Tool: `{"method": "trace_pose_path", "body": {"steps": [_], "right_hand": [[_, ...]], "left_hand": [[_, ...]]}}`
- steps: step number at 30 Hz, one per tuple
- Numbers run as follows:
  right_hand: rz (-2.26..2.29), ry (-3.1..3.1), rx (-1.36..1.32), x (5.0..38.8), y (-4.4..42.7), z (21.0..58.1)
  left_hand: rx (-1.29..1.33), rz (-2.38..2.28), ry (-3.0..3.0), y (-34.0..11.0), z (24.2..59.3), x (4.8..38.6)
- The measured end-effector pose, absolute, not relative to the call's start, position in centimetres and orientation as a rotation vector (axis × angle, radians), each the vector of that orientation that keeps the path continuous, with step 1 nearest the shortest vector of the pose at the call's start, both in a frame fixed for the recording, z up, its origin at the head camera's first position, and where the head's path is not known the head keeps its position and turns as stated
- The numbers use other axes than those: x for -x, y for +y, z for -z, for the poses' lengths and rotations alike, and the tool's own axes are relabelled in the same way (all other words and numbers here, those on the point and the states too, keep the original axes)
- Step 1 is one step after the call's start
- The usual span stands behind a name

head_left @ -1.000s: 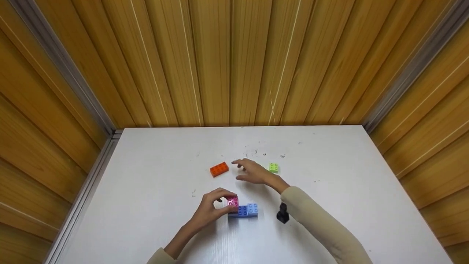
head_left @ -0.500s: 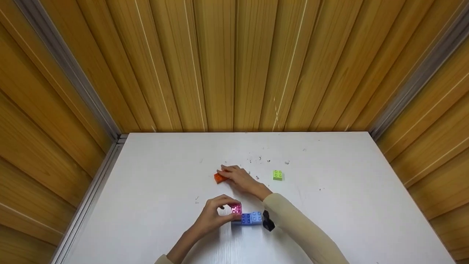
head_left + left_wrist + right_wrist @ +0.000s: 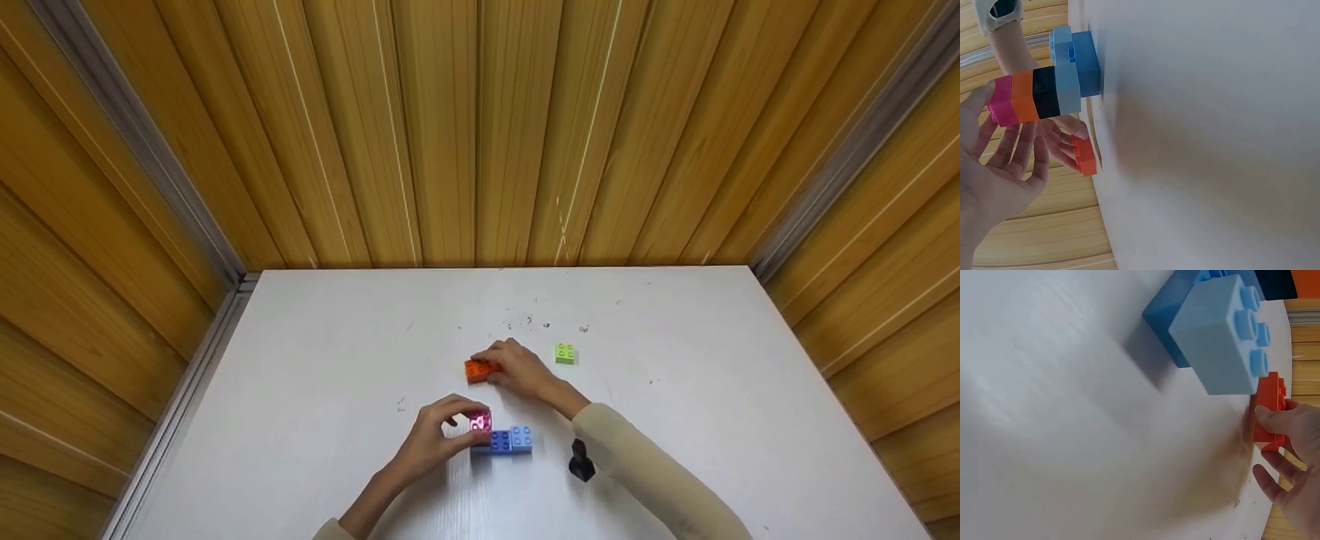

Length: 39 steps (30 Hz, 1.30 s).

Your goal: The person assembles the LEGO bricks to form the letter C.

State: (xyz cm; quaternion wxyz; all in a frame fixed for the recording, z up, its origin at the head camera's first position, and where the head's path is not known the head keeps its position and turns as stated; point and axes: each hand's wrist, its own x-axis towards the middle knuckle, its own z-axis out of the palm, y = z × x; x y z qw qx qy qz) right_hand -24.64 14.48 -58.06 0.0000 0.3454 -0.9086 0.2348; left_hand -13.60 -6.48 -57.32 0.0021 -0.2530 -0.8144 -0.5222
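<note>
In the head view my left hand point(image 3: 435, 439) pinches the pink brick point(image 3: 481, 421) between thumb and fingers. That brick tops a column, shown in the left wrist view as pink over an orange brick point(image 3: 1023, 97), a black brick point(image 3: 1045, 92) and a light blue brick point(image 3: 1067, 89). The column stands on one end of a blue base brick point(image 3: 1088, 63); another light blue brick point(image 3: 521, 436) sits on the base's right end. Farther back my right hand point(image 3: 521, 371) grips a red-orange brick point(image 3: 480, 370) by its right end, thumb on the near side.
A lime green brick point(image 3: 565, 354) lies on the white table point(image 3: 337, 345), behind and to the right of the right hand. A small black object point(image 3: 581, 461) shows beside the right sleeve. Wood-patterned walls point(image 3: 450, 150) border the table at the back and sides.
My right hand has reached left to the red-orange brick, taken hold of it and brought it rightward and slightly nearer. The left hand stays on the pink brick.
</note>
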Motion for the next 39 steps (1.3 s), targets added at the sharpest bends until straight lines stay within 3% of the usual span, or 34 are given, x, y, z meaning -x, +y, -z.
{"method": "trace_pose_path", "body": {"steps": [12, 21, 39], "right_hand": [[-0.841, -2.788, -1.056, 19.5, 18.6, 54.1], [-0.801, -2.602, -1.153, 15.5, 19.1, 52.2], [-0.958, -2.747, -1.227, 14.1, 18.6, 52.1]], "left_hand": [[0.793, 1.640, -2.564, -7.2, 58.1, 13.4], [0.779, 1.654, -2.584, -7.6, 58.1, 13.2], [0.782, 1.647, -2.550, -7.4, 57.9, 13.4]]}}
